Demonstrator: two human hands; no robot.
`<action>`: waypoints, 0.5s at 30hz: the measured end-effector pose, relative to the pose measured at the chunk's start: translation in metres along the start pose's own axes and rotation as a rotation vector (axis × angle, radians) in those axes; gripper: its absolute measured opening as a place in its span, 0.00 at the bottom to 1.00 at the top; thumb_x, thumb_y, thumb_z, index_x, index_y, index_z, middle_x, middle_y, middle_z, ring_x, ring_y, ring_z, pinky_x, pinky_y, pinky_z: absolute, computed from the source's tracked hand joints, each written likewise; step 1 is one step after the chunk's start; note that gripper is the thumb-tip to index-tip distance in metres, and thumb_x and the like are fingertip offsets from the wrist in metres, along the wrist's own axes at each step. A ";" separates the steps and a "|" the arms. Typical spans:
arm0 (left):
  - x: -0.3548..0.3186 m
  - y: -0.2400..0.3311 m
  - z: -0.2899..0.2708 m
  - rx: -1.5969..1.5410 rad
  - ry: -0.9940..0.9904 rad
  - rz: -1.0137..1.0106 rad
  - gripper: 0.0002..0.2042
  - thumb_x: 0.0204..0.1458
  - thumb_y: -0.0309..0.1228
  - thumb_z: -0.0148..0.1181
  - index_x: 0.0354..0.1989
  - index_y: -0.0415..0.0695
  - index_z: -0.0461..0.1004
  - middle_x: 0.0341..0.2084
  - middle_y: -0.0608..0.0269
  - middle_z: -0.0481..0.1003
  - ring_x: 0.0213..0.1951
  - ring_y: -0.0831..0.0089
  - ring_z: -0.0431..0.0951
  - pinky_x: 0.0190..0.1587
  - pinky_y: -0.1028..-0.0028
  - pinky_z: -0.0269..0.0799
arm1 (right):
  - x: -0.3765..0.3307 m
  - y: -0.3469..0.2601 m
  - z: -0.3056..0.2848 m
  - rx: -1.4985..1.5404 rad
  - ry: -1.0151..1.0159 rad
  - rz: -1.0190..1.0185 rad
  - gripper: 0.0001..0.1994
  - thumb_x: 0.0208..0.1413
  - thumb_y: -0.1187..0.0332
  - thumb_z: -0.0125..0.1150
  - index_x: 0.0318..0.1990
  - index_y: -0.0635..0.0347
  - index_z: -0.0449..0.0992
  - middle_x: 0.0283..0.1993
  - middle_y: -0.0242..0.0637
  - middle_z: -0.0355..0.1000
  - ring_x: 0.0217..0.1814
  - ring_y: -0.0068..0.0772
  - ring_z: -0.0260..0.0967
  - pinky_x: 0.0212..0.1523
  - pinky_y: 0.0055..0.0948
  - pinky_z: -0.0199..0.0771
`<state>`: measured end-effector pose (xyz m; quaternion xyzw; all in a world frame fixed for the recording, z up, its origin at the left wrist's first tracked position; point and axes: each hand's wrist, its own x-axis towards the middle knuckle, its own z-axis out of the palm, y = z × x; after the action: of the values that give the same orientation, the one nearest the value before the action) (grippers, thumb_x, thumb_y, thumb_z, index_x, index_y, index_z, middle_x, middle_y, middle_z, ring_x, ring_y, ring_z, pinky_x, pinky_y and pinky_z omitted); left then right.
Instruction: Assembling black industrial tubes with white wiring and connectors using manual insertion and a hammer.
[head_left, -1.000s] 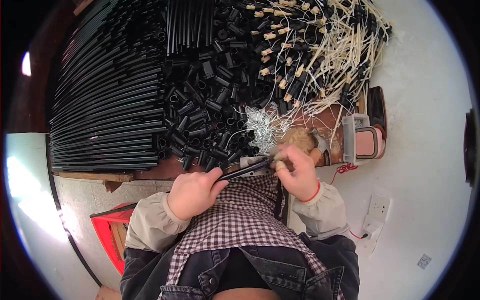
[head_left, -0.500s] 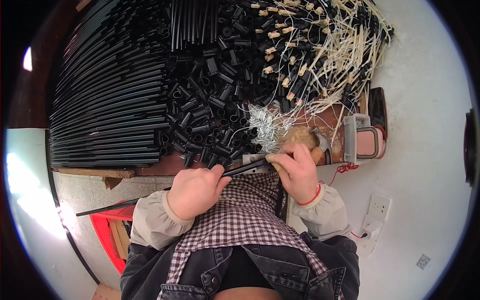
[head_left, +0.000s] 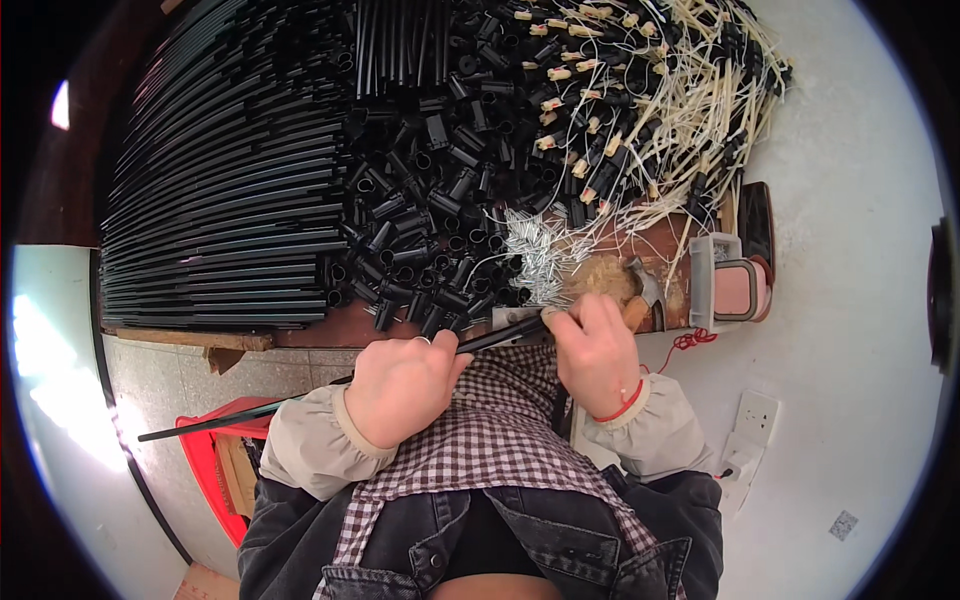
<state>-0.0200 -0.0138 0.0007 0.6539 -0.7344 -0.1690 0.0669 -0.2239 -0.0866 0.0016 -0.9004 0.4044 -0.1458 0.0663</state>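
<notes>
1. Long black rods (head_left: 220, 200) stacked across the worktop's (head_left: 330, 332) left part.
2. Left hand (head_left: 400, 385) clenched around a thin black rod (head_left: 300, 398) at the worktop's near edge.
3. Short black tubes (head_left: 430, 220) heaped mid-worktop.
4. Right hand (head_left: 595, 350) pinching that rod's tip.
5. Pink container (head_left: 735, 290) at the right edge.

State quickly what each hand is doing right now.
Left hand: closed on the black rod.
Right hand: fingers pinched at the rod's end; what they hold cannot be told.
</notes>
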 end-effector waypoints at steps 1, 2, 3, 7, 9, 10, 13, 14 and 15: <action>0.000 0.003 -0.001 0.039 0.028 -0.012 0.11 0.51 0.37 0.56 0.23 0.45 0.67 0.11 0.61 0.71 0.12 0.60 0.70 0.15 0.68 0.64 | 0.001 -0.007 0.004 -0.101 -0.005 -0.009 0.10 0.39 0.75 0.58 0.34 0.59 0.72 0.35 0.36 0.64 0.35 0.36 0.61 0.33 0.25 0.65; -0.001 0.008 -0.002 0.076 0.054 -0.017 0.11 0.50 0.38 0.56 0.23 0.45 0.67 0.11 0.61 0.71 0.11 0.61 0.69 0.14 0.69 0.64 | 0.001 -0.014 0.007 -0.205 -0.012 -0.011 0.12 0.40 0.75 0.58 0.37 0.59 0.73 0.36 0.37 0.65 0.35 0.37 0.62 0.33 0.26 0.65; -0.001 0.012 -0.003 0.113 0.079 -0.020 0.11 0.50 0.38 0.57 0.23 0.45 0.68 0.10 0.61 0.71 0.10 0.61 0.69 0.14 0.69 0.63 | 0.001 -0.021 0.009 -0.310 -0.018 -0.011 0.14 0.41 0.74 0.59 0.40 0.60 0.73 0.36 0.37 0.65 0.35 0.37 0.63 0.32 0.26 0.66; -0.004 0.015 -0.001 0.132 0.089 -0.017 0.11 0.50 0.38 0.57 0.23 0.45 0.67 0.11 0.61 0.71 0.11 0.61 0.69 0.14 0.69 0.64 | -0.002 -0.008 -0.002 -0.185 -0.040 -0.003 0.19 0.44 0.68 0.59 0.47 0.59 0.72 0.37 0.37 0.66 0.35 0.37 0.64 0.32 0.26 0.66; -0.003 0.010 0.002 0.118 0.073 -0.028 0.10 0.50 0.37 0.56 0.24 0.45 0.67 0.11 0.61 0.71 0.12 0.59 0.69 0.15 0.68 0.64 | -0.002 0.008 -0.012 0.055 -0.049 -0.013 0.22 0.46 0.63 0.58 0.51 0.59 0.70 0.37 0.36 0.66 0.34 0.35 0.64 0.32 0.26 0.67; -0.002 0.006 0.009 0.119 0.085 -0.035 0.10 0.50 0.37 0.56 0.24 0.45 0.67 0.11 0.61 0.71 0.12 0.59 0.69 0.15 0.68 0.64 | -0.012 0.015 -0.010 -0.011 -0.025 0.109 0.26 0.48 0.62 0.58 0.56 0.59 0.65 0.40 0.37 0.67 0.34 0.36 0.66 0.31 0.26 0.68; -0.007 -0.001 0.024 0.047 0.096 0.001 0.11 0.50 0.38 0.57 0.23 0.46 0.67 0.12 0.61 0.71 0.11 0.61 0.69 0.13 0.69 0.63 | -0.057 0.044 -0.010 -0.002 -0.142 0.566 0.29 0.52 0.64 0.56 0.61 0.61 0.58 0.41 0.39 0.69 0.33 0.35 0.68 0.30 0.26 0.69; -0.008 -0.003 0.025 0.024 0.097 0.019 0.11 0.50 0.39 0.57 0.23 0.46 0.67 0.12 0.62 0.72 0.11 0.62 0.69 0.13 0.70 0.62 | -0.069 0.051 -0.005 0.080 -0.273 0.889 0.28 0.54 0.68 0.54 0.62 0.62 0.56 0.41 0.41 0.70 0.33 0.34 0.69 0.29 0.25 0.69; -0.007 -0.005 0.025 0.022 0.094 0.023 0.11 0.50 0.39 0.57 0.23 0.46 0.67 0.12 0.62 0.72 0.11 0.62 0.69 0.13 0.70 0.62 | -0.079 0.053 0.005 0.079 -0.274 0.894 0.28 0.54 0.68 0.54 0.62 0.62 0.56 0.41 0.41 0.70 0.33 0.34 0.69 0.29 0.25 0.69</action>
<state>-0.0224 -0.0036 -0.0231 0.6533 -0.7398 -0.1291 0.0961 -0.3100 -0.0626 -0.0327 -0.6457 0.7343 0.0020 0.2094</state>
